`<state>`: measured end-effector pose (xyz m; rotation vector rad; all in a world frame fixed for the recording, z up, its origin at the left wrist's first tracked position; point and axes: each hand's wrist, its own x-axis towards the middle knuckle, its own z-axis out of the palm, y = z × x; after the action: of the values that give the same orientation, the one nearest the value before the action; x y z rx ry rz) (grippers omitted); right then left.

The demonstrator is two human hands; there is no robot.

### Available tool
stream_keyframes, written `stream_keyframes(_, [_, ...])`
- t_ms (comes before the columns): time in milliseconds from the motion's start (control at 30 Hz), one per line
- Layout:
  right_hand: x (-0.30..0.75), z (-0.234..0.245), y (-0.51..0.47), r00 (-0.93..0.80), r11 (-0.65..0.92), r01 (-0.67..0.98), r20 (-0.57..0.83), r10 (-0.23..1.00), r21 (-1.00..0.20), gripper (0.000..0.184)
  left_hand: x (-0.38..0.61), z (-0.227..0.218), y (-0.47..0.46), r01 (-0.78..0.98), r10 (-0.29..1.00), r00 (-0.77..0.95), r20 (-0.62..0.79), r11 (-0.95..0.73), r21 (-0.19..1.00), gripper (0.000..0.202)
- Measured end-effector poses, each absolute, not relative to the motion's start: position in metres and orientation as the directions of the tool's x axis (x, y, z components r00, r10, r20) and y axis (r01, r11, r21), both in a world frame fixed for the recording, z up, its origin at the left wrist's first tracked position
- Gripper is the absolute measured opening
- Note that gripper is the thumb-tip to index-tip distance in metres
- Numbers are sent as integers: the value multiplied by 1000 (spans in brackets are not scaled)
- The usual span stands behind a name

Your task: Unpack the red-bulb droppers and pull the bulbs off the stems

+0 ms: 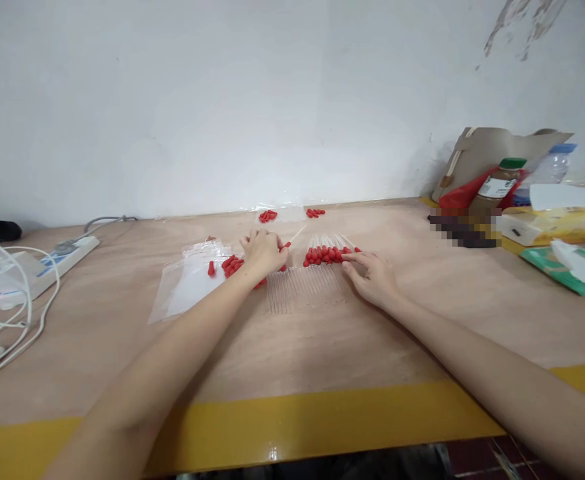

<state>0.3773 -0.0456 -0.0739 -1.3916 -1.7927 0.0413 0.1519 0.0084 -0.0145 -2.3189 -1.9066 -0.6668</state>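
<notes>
My left hand (263, 252) is closed, its fingers bent around a dropper (287, 245) whose red rubber bulb shows by the thumb and whose thin tube slants up to the right. Loose red bulbs (232, 265) lie left of that hand, partly hidden by the forearm. A row of droppers with red bulbs (325, 255) rests between my hands, tubes pointing to the wall. My right hand (372, 277) has its fingers stretched out and apart from the thumb, touching the row's right end. Bare clear tubes (307, 288) lie side by side in front.
Clear plastic bags (187, 290) lie left, and two small groups of red bulbs (267, 216) near the wall. A power strip (69, 263) with white cables stands far left. At right are a bottle with a green cap (497, 187), a grey-beige bag (482, 157) and tissue packs (567, 270).
</notes>
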Motion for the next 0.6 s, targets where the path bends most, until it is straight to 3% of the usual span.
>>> stream_keyframes(67, [375,-74,-46,-88,515,702,658,748,-491,24,137,-17,-13,906,835,222,504,-367,210,15])
stream_keyframes(167, [369,-70,-53,-152,647,610,734,662,-457,28,115,-31,-45,805,749,371,549,-554,212,12])
stream_keyframes(300, [359,-65,-63,-332,746,591,751,571,-306,40,101,-52,-64,769,678,436,592,-622,146,10])
stream_keyframes(400, [352,-66,-66,-404,759,619,747,528,-201,34,102,-56,-61,750,645,465,606,-651,117,10])
stream_keyframes(600, [341,-68,-64,-430,715,691,738,520,-102,24,112,-50,-63,711,596,525,607,-699,72,12])
